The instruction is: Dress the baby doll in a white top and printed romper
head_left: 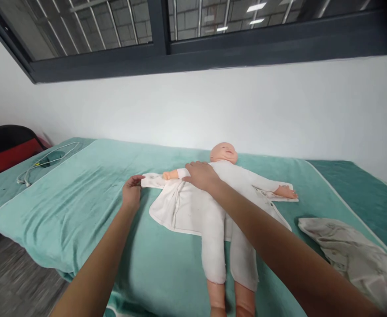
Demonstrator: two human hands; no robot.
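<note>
A baby doll (213, 211) in a white long-sleeved bodysuit lies on its back, head toward the wall, on an open white baby jacket (176, 207). At the left, my left hand (132, 190) pinches the cuff end of a jacket sleeve, which is stretched flat. My right hand (202, 175) wraps over the doll's upper arm near its chest, thumb below and fingers above; the palm side is hidden. The doll's small hand (169, 175) rests on top of that sleeve. Its other hand (285, 192) lies over the opposite sleeve.
Green towelling sheets (64, 198) cover the bed. A crumpled whitish garment (345, 251) lies at the right. A white cord (48, 156) is coiled at the far left, by a black and red chair (11, 149). A white wall (147, 110) with a barred window stands behind.
</note>
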